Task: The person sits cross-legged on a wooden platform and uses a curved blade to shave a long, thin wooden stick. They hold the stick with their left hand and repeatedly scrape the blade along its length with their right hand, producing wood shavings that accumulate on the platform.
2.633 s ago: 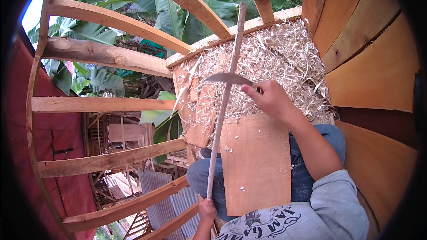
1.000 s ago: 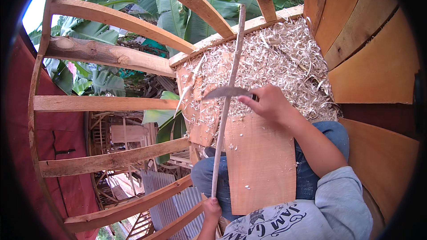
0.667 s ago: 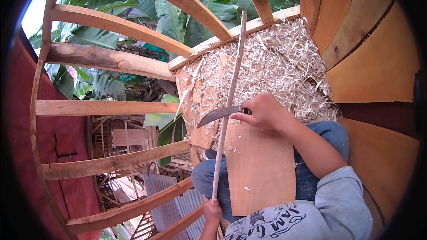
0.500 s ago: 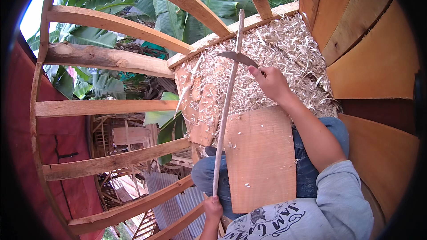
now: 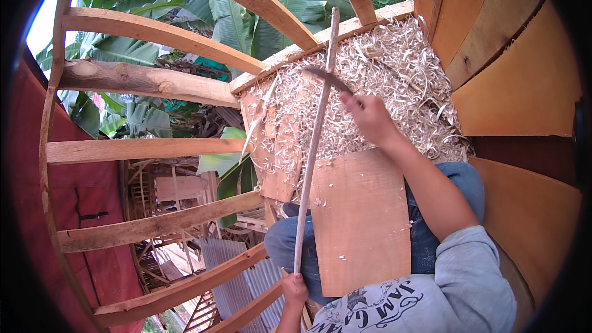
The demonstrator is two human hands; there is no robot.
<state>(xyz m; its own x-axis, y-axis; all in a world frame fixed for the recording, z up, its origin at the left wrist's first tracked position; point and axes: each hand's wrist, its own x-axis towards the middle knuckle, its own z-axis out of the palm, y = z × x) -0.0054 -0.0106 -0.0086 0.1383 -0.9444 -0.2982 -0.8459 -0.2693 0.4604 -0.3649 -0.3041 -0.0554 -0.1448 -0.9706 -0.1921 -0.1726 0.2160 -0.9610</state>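
Far left in my head view, a red sheet (image 5: 80,209) hangs behind wooden bars (image 5: 145,150), and a rounded pole (image 5: 145,80) runs among them toward the platform, with broad green leaves (image 5: 271,0) beyond. Lower down I get a corrugated sheet (image 5: 231,271) past the bars.

Now the left hand (image 5: 295,288), low, just beside the bent knee: forearm rising from the bottom edge, fingers closed round the lower end of a long, thin stick (image 5: 311,166). And there goes the stick, up the middle of my picture, leaning a little right, its top end crossing in front of the far edge beam (image 5: 283,61).

Near that top end a curved knife (image 5: 331,78) lies across it, blade pointing left and slightly blurred; I can't tell how deeply the edge meets the wood. The right hand (image 5: 370,117) is clamped on the knife's handle, most of it hidden in the grip, the forearm slanting up and left from a grey sleeve (image 5: 472,265). Below it a flat board (image 5: 361,222) rests over the lap, pale shavings (image 5: 394,80) heap beyond, and orange-brown planks (image 5: 518,92) wall off my right.
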